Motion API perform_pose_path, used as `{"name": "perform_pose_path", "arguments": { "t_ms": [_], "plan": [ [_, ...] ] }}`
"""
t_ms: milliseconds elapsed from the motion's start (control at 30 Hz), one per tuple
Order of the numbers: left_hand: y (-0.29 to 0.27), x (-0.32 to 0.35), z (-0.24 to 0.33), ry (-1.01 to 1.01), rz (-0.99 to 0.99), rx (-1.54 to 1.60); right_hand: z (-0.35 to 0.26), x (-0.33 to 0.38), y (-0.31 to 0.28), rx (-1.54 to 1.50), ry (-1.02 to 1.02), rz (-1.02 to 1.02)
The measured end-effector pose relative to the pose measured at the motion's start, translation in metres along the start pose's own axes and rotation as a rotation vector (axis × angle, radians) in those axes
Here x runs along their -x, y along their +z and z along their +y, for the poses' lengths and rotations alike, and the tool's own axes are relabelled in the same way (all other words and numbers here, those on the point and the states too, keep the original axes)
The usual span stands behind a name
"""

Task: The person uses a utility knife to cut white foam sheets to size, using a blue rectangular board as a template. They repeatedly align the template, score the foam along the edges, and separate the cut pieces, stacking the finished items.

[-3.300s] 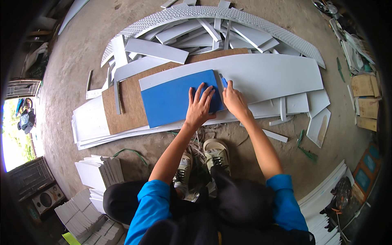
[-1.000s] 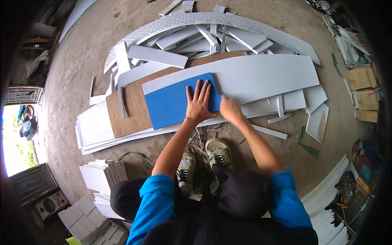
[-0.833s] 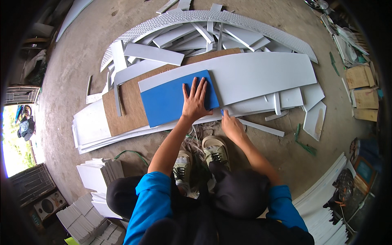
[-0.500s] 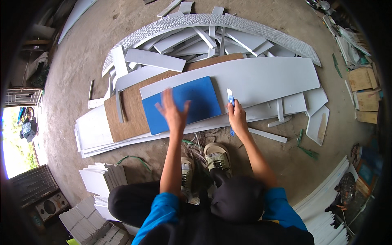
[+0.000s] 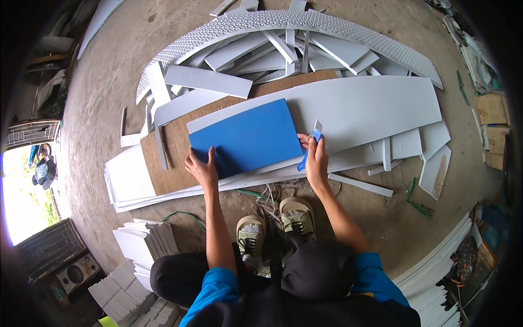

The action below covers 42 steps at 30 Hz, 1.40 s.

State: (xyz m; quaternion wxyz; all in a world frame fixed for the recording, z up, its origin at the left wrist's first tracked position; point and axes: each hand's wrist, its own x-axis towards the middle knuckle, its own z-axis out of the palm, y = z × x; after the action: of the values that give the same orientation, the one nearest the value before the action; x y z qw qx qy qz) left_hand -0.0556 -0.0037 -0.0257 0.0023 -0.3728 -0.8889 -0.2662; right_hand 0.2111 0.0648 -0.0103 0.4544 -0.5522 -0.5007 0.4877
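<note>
- I see the left hand [image 5: 202,170] lying flat, fingers spread, on the lower-left corner of a flat blue rectangular panel [image 5: 248,137]; it presses rather than grips, so nothing is clasped in it.
- The right hand [image 5: 316,159] is closed around a blue-handled utility knife [image 5: 308,147], whose pale blade points up and away from the person, just beside the panel's right edge.
- The blue panel lies tilted, its right end farther from the person, across a long pale grey sheet [image 5: 359,109] and a brown fibreboard slab [image 5: 174,150] that shows at its left.
- All of this rests on the concrete floor [image 5: 109,71], not on a desk.
- Behind the sheet I count a heap of cut white strips [image 5: 283,49], bounded by a curved white strip with a dotted texture [image 5: 294,20].
- 2 grey-and-white sneakers [image 5: 275,226] stand close to the near edge of the boards, between the forearms.
- At the lower left sit stacks of white cut pieces [image 5: 144,242].
- More white offcuts [image 5: 430,163] lie to the right of the long sheet.
</note>
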Motion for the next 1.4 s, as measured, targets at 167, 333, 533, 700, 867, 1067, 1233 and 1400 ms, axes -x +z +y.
{"name": "perform_pose_path", "arguments": {
  "t_ms": [167,333,533,700,867,1067,1233,1400],
  "plan": [
    [0.008,-0.03,0.006,-0.048,-0.008,-0.022,-0.009,-0.022,0.011,0.01,-0.041,-0.028],
    [0.013,-0.038,0.003,-0.067,-0.025,-0.063,-0.008,-0.026,0.016,-0.019,-0.039,-0.048],
    [0.019,-0.036,0.001,-0.062,-0.004,-0.043,0.006,-0.023,0.007,-0.056,0.036,-0.059],
    [0.022,-0.035,0.004,-0.057,-0.002,-0.08,0.008,-0.022,0.002,-0.103,0.032,-0.089],
    [0.023,-0.034,0.003,-0.031,0.004,-0.095,0.007,-0.022,0.001,-0.144,0.021,-0.098],
    [0.025,-0.035,0.004,-0.035,0.004,-0.126,0.007,-0.022,0.001,-0.131,0.025,-0.105],
    [0.025,-0.034,0.007,-0.042,-0.002,-0.144,0.008,-0.023,0.001,-0.126,-0.004,-0.101],
    [0.024,-0.032,0.011,-0.078,-0.032,-0.201,0.006,-0.023,-0.001,-0.089,-0.01,-0.112]
  ]
}}
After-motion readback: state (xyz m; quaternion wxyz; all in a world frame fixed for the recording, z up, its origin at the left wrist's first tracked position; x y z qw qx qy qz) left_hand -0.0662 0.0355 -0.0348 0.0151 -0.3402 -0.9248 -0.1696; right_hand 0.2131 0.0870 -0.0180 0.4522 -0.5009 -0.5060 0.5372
